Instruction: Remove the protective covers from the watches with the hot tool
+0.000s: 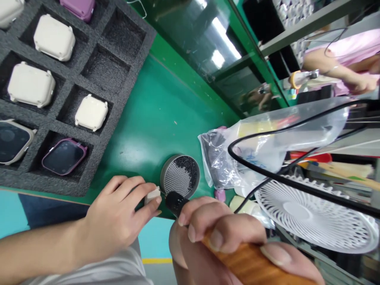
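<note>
My left hand [124,209] is closed on a small white watch case [152,194], pinching it between thumb and fingers at the near edge of the green table. Most of the case is hidden by the fingers. My right hand [219,229] grips an electric screwdriver [246,259] with a wood-patterned handle and a black nose. Its thin bit points left and reaches the white case; the exact contact is too small to make out. Just beyond the tool's nose sits a round grey dish [180,176] of tiny black screws, its perforated plate partly bare.
A dark foam tray [69,81] at upper left holds several white and purple watch cases in its pockets. Clear plastic bags [234,154], a white slotted basket [311,213] and a black cable [267,168] crowd the right. A person in pink [341,67] works beyond.
</note>
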A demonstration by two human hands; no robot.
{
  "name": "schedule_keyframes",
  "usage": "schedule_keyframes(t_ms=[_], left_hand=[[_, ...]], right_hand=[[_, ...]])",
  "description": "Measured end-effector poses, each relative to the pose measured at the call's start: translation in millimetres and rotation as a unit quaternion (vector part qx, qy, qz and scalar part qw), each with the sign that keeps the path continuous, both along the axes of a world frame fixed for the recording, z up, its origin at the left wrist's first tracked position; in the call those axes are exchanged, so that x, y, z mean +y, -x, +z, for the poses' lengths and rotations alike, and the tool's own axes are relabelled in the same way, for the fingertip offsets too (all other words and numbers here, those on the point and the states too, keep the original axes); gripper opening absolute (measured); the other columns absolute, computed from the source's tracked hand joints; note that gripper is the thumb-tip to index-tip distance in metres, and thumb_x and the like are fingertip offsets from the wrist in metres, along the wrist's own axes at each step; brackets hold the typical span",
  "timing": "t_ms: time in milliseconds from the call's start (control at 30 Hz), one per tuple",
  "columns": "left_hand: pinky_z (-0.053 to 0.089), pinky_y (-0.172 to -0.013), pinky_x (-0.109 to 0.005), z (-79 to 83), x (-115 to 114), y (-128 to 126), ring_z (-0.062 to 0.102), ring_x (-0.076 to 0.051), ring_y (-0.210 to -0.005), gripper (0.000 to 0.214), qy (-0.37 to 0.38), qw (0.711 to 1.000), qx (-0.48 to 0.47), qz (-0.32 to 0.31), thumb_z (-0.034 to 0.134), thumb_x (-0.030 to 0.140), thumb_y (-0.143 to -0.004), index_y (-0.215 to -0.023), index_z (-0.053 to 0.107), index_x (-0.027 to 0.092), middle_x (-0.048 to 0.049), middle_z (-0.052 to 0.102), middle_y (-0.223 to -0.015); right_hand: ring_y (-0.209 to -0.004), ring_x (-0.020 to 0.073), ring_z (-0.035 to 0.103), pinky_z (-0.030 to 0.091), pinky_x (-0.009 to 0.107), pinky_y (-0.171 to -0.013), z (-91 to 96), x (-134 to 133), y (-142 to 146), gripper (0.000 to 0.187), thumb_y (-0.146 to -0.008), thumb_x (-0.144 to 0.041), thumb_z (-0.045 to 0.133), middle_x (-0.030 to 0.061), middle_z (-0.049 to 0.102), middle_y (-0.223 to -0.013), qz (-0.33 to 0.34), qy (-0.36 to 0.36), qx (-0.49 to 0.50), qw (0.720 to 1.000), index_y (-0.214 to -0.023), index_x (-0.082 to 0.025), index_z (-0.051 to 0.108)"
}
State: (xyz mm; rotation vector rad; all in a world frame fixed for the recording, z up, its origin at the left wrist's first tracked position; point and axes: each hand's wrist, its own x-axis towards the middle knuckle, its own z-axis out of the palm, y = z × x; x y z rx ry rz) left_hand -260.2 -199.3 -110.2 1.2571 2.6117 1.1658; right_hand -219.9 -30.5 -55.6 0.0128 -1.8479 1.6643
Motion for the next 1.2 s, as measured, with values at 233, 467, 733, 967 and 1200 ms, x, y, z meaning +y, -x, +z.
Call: schedule_keyframes(t_ms=[233, 467, 733, 967, 1200], left_hand=[[0.042, -0.089, -0.043, -1.7, -2, -2, 0.062, -0.025, -0.114, 0.018, 0.010, 1.000, -0.007, -0.009, 0.065, 0.027, -0.101, -0.116, 0.075, 0.025, -0.0008, 0.073, -0.127], [0.042, -0.089, -0.042, -2.6, -1, -2, 0.062, -0.025, -0.114, 0.016, 0.009, 1.000, -0.008, -0.005, 0.064, 0.026, -0.101, -0.113, 0.075, 0.026, -0.0018, 0.073, -0.127], [0.041, -0.089, -0.045, 1.3, -3, 2, 0.060, -0.027, -0.114, 0.025, 0.017, 1.000, 0.000, -0.019, 0.060, 0.026, -0.103, -0.124, 0.072, 0.022, -0.0040, 0.073, -0.127], [0.043, -0.094, -0.050, 6.4, -11, 2, 0.055, -0.035, -0.124, 0.038, 0.068, 0.995, 0.023, -0.064, 0.053, 0.022, -0.099, -0.134, 0.067, 0.017, -0.0155, 0.061, -0.144], [0.046, -0.085, -0.046, 1.4, -1, -2, 0.060, -0.031, -0.104, 0.029, 0.056, 0.996, 0.063, -0.010, 0.069, 0.023, -0.095, -0.124, 0.072, 0.025, -0.0132, 0.065, -0.117]], right_hand=[[-0.058, 0.0192, 0.057, 0.057, 0.045, -0.054, 7.0, 31, -9, 0.028, -0.100, -0.052, 0.044, -0.0029, 0.051, -0.071, 0.131, 0.000, -0.115, 0.985, -0.114, -0.039, 0.065], [-0.057, 0.0189, 0.056, 0.056, 0.045, -0.054, 5.5, 13, 2, 0.029, -0.096, -0.043, 0.051, -0.0039, 0.052, -0.072, 0.101, -0.019, -0.088, 0.991, -0.123, -0.042, 0.062], [-0.066, 0.0159, 0.061, 0.054, 0.041, -0.057, 17.5, -4, 10, 0.039, -0.100, -0.057, 0.047, -0.0020, 0.060, -0.085, 0.017, 0.056, -0.064, 0.996, -0.120, -0.026, 0.060], [-0.058, 0.0133, 0.055, 0.046, 0.034, -0.049, 13.2, 17, 18, 0.050, -0.091, -0.067, 0.052, -0.0033, 0.056, -0.081, -0.099, 0.061, 0.015, 0.993, -0.115, -0.024, 0.061], [-0.062, 0.0157, 0.056, 0.048, 0.036, -0.053, 5.0, 16, 12, 0.050, -0.092, -0.069, 0.052, -0.0020, 0.055, -0.081, -0.099, 0.098, -0.004, 0.990, -0.115, -0.025, 0.060]])
